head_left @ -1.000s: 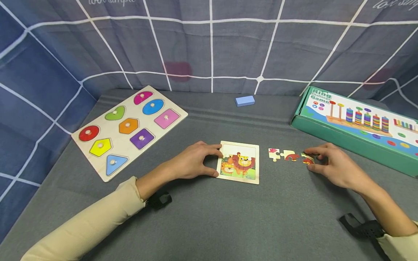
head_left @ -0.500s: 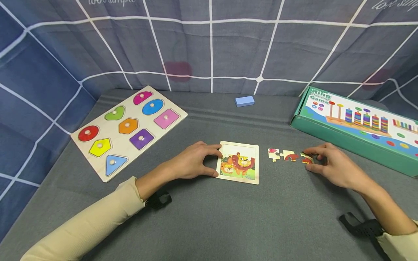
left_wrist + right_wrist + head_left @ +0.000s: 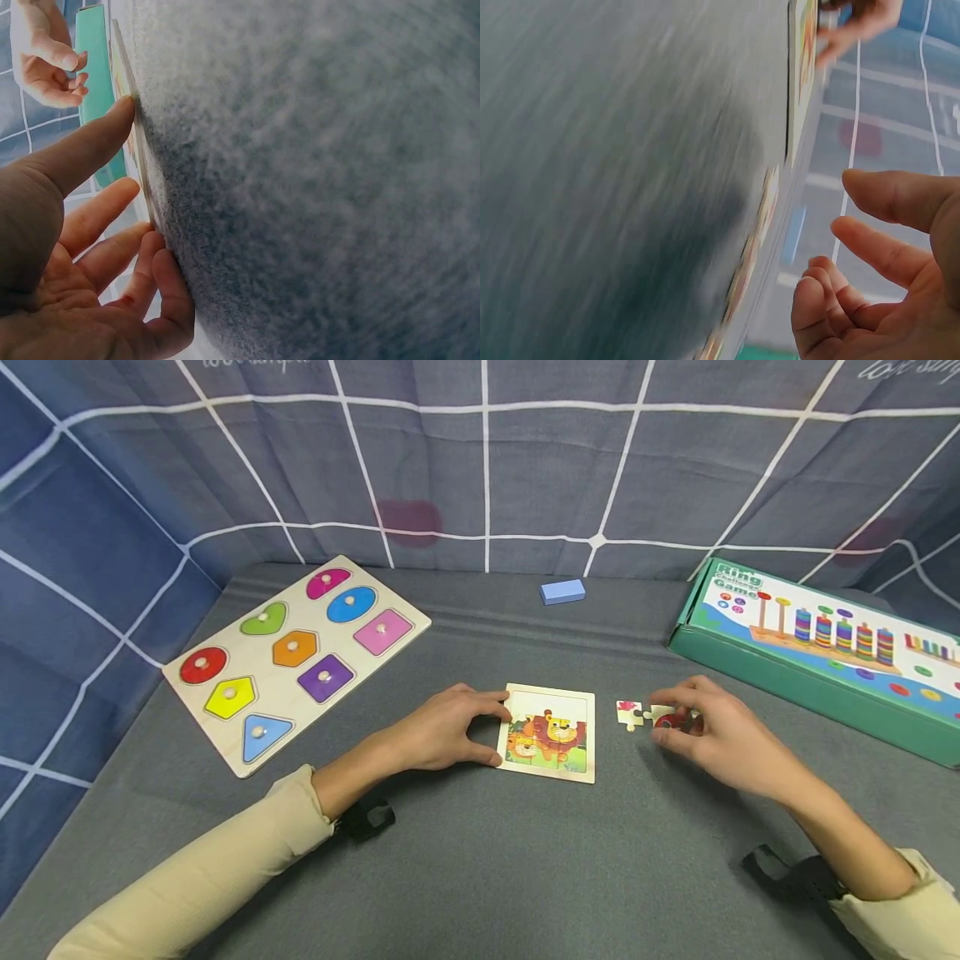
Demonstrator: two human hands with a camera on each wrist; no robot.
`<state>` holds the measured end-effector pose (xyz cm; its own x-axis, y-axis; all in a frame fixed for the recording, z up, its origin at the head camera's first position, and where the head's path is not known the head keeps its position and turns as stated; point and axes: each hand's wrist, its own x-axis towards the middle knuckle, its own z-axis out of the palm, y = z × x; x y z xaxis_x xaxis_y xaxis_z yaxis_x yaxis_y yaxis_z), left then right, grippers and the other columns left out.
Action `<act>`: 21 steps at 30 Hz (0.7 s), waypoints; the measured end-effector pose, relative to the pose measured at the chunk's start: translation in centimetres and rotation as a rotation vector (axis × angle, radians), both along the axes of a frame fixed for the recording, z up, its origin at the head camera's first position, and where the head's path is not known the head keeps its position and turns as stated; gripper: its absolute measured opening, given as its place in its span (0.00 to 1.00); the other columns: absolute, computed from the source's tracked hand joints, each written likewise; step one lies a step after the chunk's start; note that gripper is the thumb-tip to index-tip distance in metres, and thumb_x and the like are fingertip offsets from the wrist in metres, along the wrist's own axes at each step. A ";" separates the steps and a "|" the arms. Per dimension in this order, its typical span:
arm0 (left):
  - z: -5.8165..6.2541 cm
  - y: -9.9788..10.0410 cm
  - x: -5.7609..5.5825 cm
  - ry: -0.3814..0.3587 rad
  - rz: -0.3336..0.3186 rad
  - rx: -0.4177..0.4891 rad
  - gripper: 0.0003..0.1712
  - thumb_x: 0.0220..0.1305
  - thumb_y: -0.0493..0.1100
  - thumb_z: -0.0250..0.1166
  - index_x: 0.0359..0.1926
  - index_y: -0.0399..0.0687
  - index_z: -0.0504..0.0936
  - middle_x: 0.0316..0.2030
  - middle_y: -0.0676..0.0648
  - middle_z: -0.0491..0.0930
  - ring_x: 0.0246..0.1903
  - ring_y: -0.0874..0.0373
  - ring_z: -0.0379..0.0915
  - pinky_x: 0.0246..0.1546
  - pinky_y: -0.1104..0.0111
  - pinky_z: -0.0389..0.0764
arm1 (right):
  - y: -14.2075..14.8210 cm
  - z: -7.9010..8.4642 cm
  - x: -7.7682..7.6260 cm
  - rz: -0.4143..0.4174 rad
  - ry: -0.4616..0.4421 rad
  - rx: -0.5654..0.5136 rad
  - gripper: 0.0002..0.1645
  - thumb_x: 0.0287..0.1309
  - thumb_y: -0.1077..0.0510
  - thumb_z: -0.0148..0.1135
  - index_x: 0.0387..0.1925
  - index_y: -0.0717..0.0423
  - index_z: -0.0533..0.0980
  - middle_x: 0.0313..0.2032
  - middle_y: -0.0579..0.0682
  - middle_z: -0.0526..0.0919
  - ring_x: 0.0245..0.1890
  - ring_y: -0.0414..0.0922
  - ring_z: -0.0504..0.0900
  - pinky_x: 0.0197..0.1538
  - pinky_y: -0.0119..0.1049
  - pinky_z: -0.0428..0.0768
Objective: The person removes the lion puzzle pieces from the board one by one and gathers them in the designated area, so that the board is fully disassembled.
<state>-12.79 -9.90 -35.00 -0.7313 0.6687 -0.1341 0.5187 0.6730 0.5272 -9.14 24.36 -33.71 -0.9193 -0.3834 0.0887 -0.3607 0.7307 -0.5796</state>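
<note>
A square wooden puzzle tray with a lion picture lies on the grey cloth, its top picture area pale. My left hand touches the tray's left edge with thumb and fingers, mostly extended, as in the left wrist view. Right of the tray are loose jigsaw pieces in a row: a pale piece with pink, then a pale and red piece, partly covered by my right hand. In the right wrist view that hand hovers over the row, thumb and forefinger apart with nothing between them; one piece is mostly hidden in the head view.
A wooden shape board with knobbed coloured shapes lies at the left. At the back stands a small blue block. A green ring game box lies at the right, and checked cloth hangs behind.
My right hand has moved left from the rightmost jigsaw piece to over the middle one. The left hand and the puzzle tray have stayed put.
</note>
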 end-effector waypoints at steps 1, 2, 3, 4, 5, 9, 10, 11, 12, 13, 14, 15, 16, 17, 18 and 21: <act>0.0 0.0 0.0 -0.005 0.002 0.000 0.29 0.53 0.48 0.77 0.56 0.48 0.82 0.69 0.46 0.67 0.60 0.49 0.67 0.60 0.57 0.68 | -0.8 0.1 0.0 0.010 0.000 -0.005 0.21 0.57 0.63 0.70 0.53 0.61 0.79 0.42 0.52 0.76 0.32 0.44 0.70 0.31 0.34 0.69; 0.0 0.0 0.0 -0.003 0.003 0.000 0.29 0.53 0.49 0.77 0.56 0.48 0.82 0.69 0.46 0.67 0.60 0.49 0.67 0.60 0.56 0.68 | -1.5 0.1 0.0 0.018 -0.006 -0.009 0.21 0.57 0.63 0.70 0.53 0.60 0.80 0.42 0.52 0.76 0.32 0.45 0.70 0.31 0.35 0.69; 0.0 0.0 0.0 0.000 0.002 0.001 0.29 0.53 0.49 0.77 0.56 0.48 0.82 0.69 0.46 0.67 0.60 0.48 0.67 0.60 0.56 0.68 | -2.3 0.2 0.0 0.027 -0.012 -0.016 0.21 0.57 0.63 0.70 0.53 0.60 0.80 0.42 0.52 0.76 0.32 0.45 0.70 0.31 0.35 0.70; 0.0 0.0 0.0 -0.003 0.004 0.002 0.29 0.53 0.49 0.77 0.56 0.48 0.82 0.69 0.46 0.67 0.60 0.49 0.67 0.60 0.56 0.68 | -3.0 0.3 0.0 0.032 -0.022 -0.026 0.21 0.57 0.62 0.70 0.52 0.60 0.80 0.42 0.52 0.76 0.34 0.46 0.72 0.32 0.36 0.70; 0.0 0.0 0.0 -0.001 0.002 0.005 0.29 0.53 0.49 0.77 0.56 0.47 0.82 0.69 0.45 0.67 0.59 0.49 0.67 0.60 0.56 0.68 | -3.7 0.3 0.0 0.040 -0.030 -0.033 0.20 0.56 0.62 0.71 0.52 0.59 0.80 0.42 0.51 0.77 0.35 0.47 0.72 0.33 0.37 0.71; 0.0 -0.2 -0.1 0.003 -0.001 0.011 0.28 0.53 0.48 0.77 0.55 0.47 0.82 0.69 0.45 0.67 0.58 0.49 0.67 0.59 0.57 0.68 | -6.5 0.0 -0.5 0.092 -0.039 -0.048 0.18 0.56 0.63 0.71 0.50 0.59 0.81 0.42 0.51 0.77 0.38 0.47 0.74 0.36 0.39 0.72; -0.1 -0.2 -0.1 0.003 -0.001 0.012 0.28 0.54 0.48 0.77 0.55 0.47 0.83 0.69 0.45 0.67 0.58 0.49 0.68 0.59 0.57 0.68 | -7.1 0.0 -0.6 0.104 -0.042 -0.044 0.18 0.56 0.63 0.70 0.49 0.59 0.81 0.42 0.50 0.78 0.38 0.47 0.75 0.36 0.40 0.73; -0.1 -0.1 -0.2 0.004 -0.003 0.012 0.28 0.54 0.48 0.77 0.55 0.47 0.83 0.69 0.45 0.68 0.58 0.49 0.68 0.59 0.57 0.68 | -7.7 -0.1 -0.9 0.122 -0.040 -0.042 0.17 0.56 0.63 0.70 0.48 0.59 0.81 0.41 0.50 0.78 0.37 0.46 0.75 0.35 0.39 0.72; 0.0 -0.1 -0.2 0.004 -0.004 0.013 0.28 0.54 0.49 0.77 0.55 0.47 0.83 0.68 0.45 0.68 0.58 0.48 0.68 0.59 0.57 0.68 | -8.2 -0.1 -1.1 0.135 -0.045 -0.041 0.17 0.56 0.63 0.69 0.48 0.59 0.81 0.41 0.50 0.78 0.36 0.46 0.75 0.35 0.39 0.72; 0.0 -0.1 -0.3 0.004 -0.006 0.013 0.28 0.54 0.49 0.77 0.55 0.47 0.83 0.68 0.45 0.68 0.58 0.48 0.68 0.59 0.57 0.68 | -8.7 0.0 -1.2 0.147 -0.053 -0.040 0.17 0.56 0.63 0.69 0.48 0.60 0.81 0.41 0.50 0.78 0.36 0.46 0.75 0.35 0.39 0.72; 0.0 -0.1 -0.3 0.002 -0.008 0.013 0.27 0.54 0.49 0.77 0.55 0.47 0.83 0.69 0.45 0.68 0.58 0.48 0.68 0.59 0.57 0.68 | -9.1 0.0 -1.4 0.155 -0.061 -0.038 0.17 0.56 0.63 0.68 0.49 0.60 0.81 0.41 0.50 0.78 0.35 0.45 0.75 0.35 0.39 0.73; 0.1 -0.1 -0.3 -0.002 -0.008 0.014 0.27 0.54 0.49 0.77 0.55 0.47 0.83 0.69 0.46 0.67 0.58 0.48 0.68 0.59 0.57 0.68 | -9.5 0.0 -1.6 0.162 -0.068 -0.038 0.17 0.56 0.63 0.68 0.49 0.60 0.81 0.41 0.50 0.78 0.36 0.45 0.75 0.36 0.39 0.73; 0.1 -0.1 -0.3 -0.007 -0.008 0.015 0.27 0.54 0.49 0.77 0.55 0.47 0.83 0.69 0.46 0.67 0.58 0.49 0.68 0.60 0.57 0.68 | -9.8 -0.1 -1.8 0.169 -0.074 -0.038 0.18 0.56 0.62 0.69 0.49 0.61 0.81 0.40 0.50 0.78 0.35 0.45 0.75 0.36 0.39 0.72; 0.1 -0.1 -0.3 -0.010 -0.008 0.016 0.27 0.54 0.49 0.77 0.55 0.47 0.83 0.69 0.46 0.67 0.58 0.49 0.67 0.60 0.57 0.68 | -10.2 -0.1 -2.0 0.175 -0.080 -0.036 0.18 0.56 0.62 0.68 0.50 0.61 0.81 0.39 0.50 0.78 0.35 0.45 0.75 0.36 0.39 0.72; 0.1 -0.1 -0.3 -0.014 -0.009 0.018 0.27 0.54 0.49 0.77 0.55 0.47 0.83 0.69 0.46 0.67 0.58 0.48 0.67 0.60 0.57 0.68 | -10.5 -0.2 -2.1 0.176 -0.088 -0.029 0.19 0.55 0.62 0.69 0.50 0.62 0.81 0.38 0.50 0.78 0.34 0.45 0.74 0.36 0.40 0.72; 0.1 -0.1 -0.2 -0.021 -0.008 0.022 0.27 0.54 0.49 0.77 0.55 0.48 0.83 0.69 0.46 0.67 0.59 0.49 0.67 0.60 0.57 0.68 | -11.3 -0.5 -2.6 0.178 -0.111 0.005 0.21 0.54 0.61 0.70 0.50 0.63 0.81 0.36 0.50 0.78 0.32 0.44 0.73 0.36 0.40 0.70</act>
